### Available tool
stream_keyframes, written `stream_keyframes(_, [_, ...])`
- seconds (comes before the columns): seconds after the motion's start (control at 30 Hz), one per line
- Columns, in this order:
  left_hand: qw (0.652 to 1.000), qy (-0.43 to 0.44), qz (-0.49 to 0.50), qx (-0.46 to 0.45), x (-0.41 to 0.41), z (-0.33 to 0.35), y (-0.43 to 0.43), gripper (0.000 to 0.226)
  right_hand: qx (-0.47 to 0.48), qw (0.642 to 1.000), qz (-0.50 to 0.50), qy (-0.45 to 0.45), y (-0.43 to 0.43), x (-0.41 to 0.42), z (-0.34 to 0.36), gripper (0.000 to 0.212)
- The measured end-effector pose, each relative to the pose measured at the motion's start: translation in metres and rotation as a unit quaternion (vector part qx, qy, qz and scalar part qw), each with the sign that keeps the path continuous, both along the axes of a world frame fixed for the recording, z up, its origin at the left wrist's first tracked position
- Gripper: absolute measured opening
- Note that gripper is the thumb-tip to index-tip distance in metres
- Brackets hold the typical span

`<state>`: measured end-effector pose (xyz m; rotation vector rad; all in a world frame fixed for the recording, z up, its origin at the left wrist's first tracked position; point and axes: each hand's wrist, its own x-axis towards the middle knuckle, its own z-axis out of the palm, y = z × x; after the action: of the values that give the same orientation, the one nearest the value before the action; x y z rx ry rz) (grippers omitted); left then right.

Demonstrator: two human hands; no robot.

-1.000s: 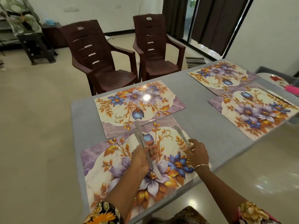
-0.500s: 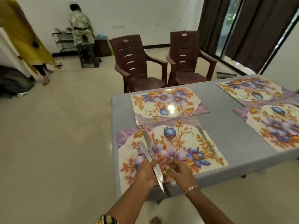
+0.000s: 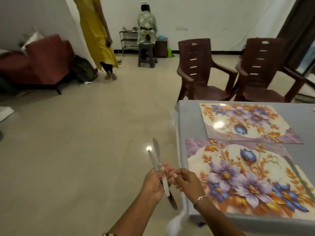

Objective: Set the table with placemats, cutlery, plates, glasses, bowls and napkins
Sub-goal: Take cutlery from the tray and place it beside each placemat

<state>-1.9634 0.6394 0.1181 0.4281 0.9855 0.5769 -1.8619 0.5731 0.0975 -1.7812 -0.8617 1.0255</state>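
- The left hand (image 3: pixel 156 182) grips some knives (image 3: pixel 156 150) beside the table (image 3: pixel 189 120).
- The right hand (image 3: pixel 186 181) is loosely curled, holding nothing.
- 1 knife (image 3: pixel 297 175) lies on the near placemat (image 3: pixel 230 176).

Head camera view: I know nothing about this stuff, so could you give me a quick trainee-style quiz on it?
1. True or false: the knives in the left hand are above the table.
2. What lies on the near placemat? A fork; B lone knife; C spoon.
3. Fill in: ___ brown chairs stand beside the table.
Key: 1 false, over the floor; 2 B; 3 two.
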Motion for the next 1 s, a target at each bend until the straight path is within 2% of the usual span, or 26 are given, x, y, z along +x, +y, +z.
stream_keyframes(0.23, [0.999, 0.026, -0.031, 0.030, -0.078, -0.009, 0.118, 0.015, -0.006, 0.996, -0.006, 0.083, 0.129, -0.073, 0.003, 0.009])
stream_keyframes(0.47, [0.998, 0.043, -0.031, 0.019, -0.110, -0.006, 0.216, 0.010, -0.026, 0.990, -0.023, 0.140, 0.228, -0.101, 0.012, 0.010])
stream_keyframes(0.63, [0.996, 0.063, -0.057, 0.006, -0.092, -0.017, 0.286, 0.024, -0.034, 0.987, -0.025, 0.154, 0.289, -0.083, 0.005, 0.005])
stream_keyframes(0.77, [0.995, 0.054, -0.084, 0.002, -0.061, -0.022, 0.351, 0.032, -0.040, 0.974, -0.047, 0.219, 0.355, -0.053, -0.006, 0.018])
stream_keyframes(1.0, [0.974, 0.100, -0.177, 0.098, 0.019, -0.006, 0.482, 0.024, -0.026, 0.950, -0.089, 0.299, 0.484, 0.018, 0.000, 0.010])
